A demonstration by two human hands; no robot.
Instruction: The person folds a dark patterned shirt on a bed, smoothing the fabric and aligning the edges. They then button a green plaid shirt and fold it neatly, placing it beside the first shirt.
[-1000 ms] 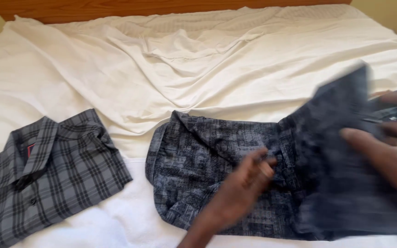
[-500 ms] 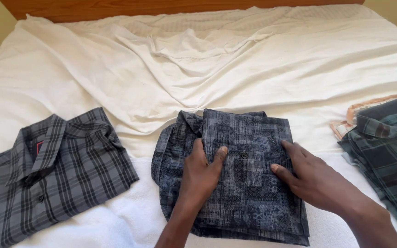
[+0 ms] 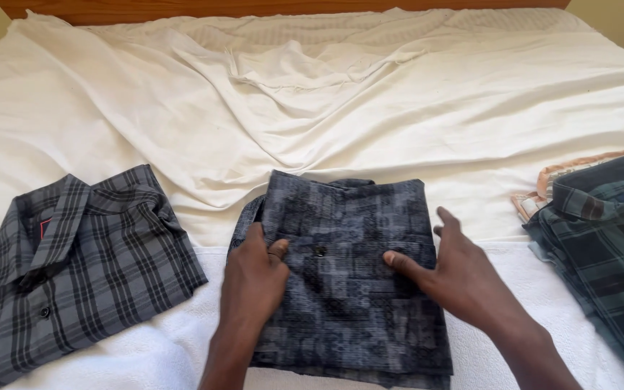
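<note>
Your dark blue-grey patterned shirt (image 3: 348,274) lies folded into a neat rectangle on the white bed sheet (image 3: 399,108), near the front edge, buttons facing up, collar end tucked at the far side.

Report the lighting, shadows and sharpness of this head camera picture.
Head view: soft, even daylight, with no glare on the white sheet; gentle shadows sit in its wrinkles. The patterned shirt and both hands, left hand and right hand, are sharp, without motion blur. The bottom edge crops the shirts.
</note>
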